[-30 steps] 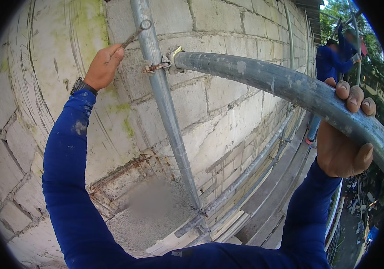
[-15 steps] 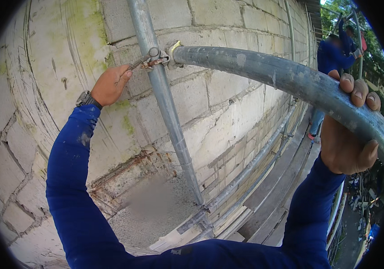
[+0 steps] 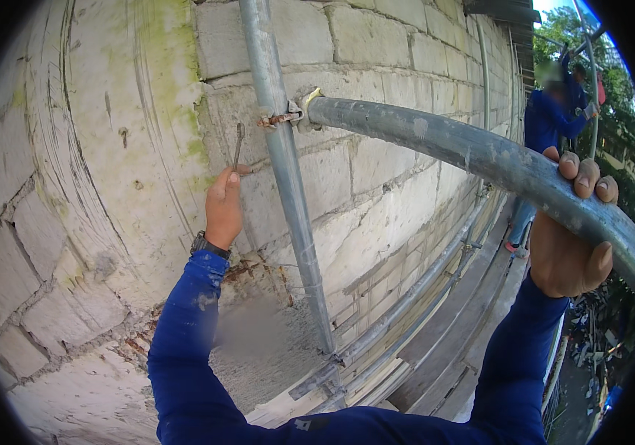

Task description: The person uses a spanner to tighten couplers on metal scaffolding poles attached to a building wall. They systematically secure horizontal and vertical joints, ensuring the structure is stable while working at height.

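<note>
Gripping left fingers (image 3: pixel 226 184) closed around slim metal wrench (image 3: pixel 238 148), right fingers (image 3: pixel 587 175) curled around scuffed tubular pipe (image 3: pixel 443 137).

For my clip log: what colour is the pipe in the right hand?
The pipe is grey with paler splotches, best seen in the head view.

Deep-blue long sleeves (image 3: pixel 180 356) end just behind the bare hands (image 3: pixel 566 256). A dark watch (image 3: pixel 211 245) sits behind the left hand (image 3: pixel 224 211); pale smudges (image 3: pixel 205 301) mark that sleeve farther back.
</note>
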{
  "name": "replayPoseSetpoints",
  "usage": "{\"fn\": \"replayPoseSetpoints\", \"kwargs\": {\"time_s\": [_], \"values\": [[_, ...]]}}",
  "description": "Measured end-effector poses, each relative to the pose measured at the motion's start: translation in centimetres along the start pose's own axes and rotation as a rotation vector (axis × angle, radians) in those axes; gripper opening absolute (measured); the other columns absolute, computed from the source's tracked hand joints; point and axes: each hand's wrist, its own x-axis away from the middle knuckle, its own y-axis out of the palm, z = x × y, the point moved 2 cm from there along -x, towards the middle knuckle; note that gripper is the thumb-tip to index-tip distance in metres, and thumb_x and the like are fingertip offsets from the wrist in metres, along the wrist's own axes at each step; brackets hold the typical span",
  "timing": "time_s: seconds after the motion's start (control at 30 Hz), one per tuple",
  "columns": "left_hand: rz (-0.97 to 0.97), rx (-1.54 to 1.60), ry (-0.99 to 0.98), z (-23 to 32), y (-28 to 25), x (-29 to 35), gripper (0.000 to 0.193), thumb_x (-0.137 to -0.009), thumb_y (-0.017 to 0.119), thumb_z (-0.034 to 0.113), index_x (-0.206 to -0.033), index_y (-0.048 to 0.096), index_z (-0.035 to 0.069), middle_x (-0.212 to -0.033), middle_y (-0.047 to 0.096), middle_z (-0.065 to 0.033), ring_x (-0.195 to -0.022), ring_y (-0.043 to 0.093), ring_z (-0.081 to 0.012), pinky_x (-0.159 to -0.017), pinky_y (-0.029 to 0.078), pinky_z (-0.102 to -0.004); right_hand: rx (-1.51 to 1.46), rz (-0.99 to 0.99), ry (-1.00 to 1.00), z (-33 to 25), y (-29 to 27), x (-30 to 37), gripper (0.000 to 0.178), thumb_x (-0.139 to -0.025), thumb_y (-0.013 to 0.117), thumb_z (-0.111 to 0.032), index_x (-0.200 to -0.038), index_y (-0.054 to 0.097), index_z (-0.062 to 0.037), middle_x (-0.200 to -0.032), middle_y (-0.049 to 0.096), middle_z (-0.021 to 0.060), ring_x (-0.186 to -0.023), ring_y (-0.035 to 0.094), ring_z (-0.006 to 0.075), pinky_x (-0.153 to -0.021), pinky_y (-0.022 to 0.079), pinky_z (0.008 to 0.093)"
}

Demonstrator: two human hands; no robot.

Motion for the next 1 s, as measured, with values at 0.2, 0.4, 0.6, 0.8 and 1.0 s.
{"fn": "replayPoseSetpoints", "kwargs": {"time_s": [0.2, 0.4, 0.6, 0.8, 1.0], "values": [[0.058, -0.078, -0.034, 1.6, 2.0, 0.2, 0.040, -0.110, 0.053, 0.031, -0.125, 0.068, -0.003, -0.081, 0.063, -0.0035, -0.076, 0.060, -0.0126, -0.071, 0.049, -0.0313, 0.008, 0.034, 0.011, 0.0, 0.1, 0.2, 0.055, -0.083, 0.084, -0.039, -0.125, 0.058, -0.0144, -0.119, 0.056, 0.0057, -0.135, 0.048, 0.0300, -0.133, 0.018, 0.0517], [0.227, -0.152, 0.298, 2.7, 3.4, -0.7, 0.032, -0.108, 0.052, 0.017, -0.129, 0.066, -0.003, -0.109, 0.071, -0.0242, -0.101, 0.069, -0.0367, -0.092, 0.052, -0.0419, 0.045, -0.042, -0.010, 0.1, -0.2, -0.2, 0.056, -0.087, 0.080, -0.043, -0.130, 0.056, -0.0168, -0.122, 0.057, 0.0059, -0.136, 0.049, 0.0302, -0.131, 0.019, 0.0520], [0.217, -0.126, 0.353, 0.7, 4.8, -2.5, 0.039, -0.111, 0.048, 0.023, -0.131, 0.063, -0.007, -0.120, 0.068, -0.0274, -0.109, 0.067, -0.0407, -0.097, 0.051, -0.0427, 0.028, -0.051, 0.001, 0.2, -0.3, -0.1, 0.056, -0.086, 0.081, -0.041, -0.129, 0.057, -0.0154, -0.122, 0.055, 0.0061, -0.137, 0.047, 0.0301, -0.132, 0.018, 0.0520], [0.193, -0.162, 0.320, -0.8, 5.9, -4.2, 0.039, -0.111, 0.047, 0.024, -0.130, 0.063, -0.006, -0.109, 0.068, -0.0225, -0.097, 0.066, -0.0374, -0.089, 0.051, -0.0414, 0.076, -0.138, -0.022, 0.2, -0.9, -0.3, 0.059, -0.088, 0.080, -0.044, -0.135, 0.056, -0.0168, -0.126, 0.056, 0.0061, -0.140, 0.047, 0.0305, -0.132, 0.019, 0.0523], [0.181, 0.098, 0.173, -0.9, 6.2, -2.7, 0.035, -0.112, 0.049, 0.030, -0.113, 0.063, -0.002, -0.089, 0.062, -0.0096, -0.069, 0.060, -0.0161, -0.066, 0.050, -0.0322, 0.104, -0.223, -0.012, 0.1, -1.7, -0.6, 0.061, -0.088, 0.080, -0.045, -0.137, 0.055, -0.0182, -0.128, 0.057, 0.0052, -0.141, 0.047, 0.0300, -0.131, 0.020, 0.0519]]}}
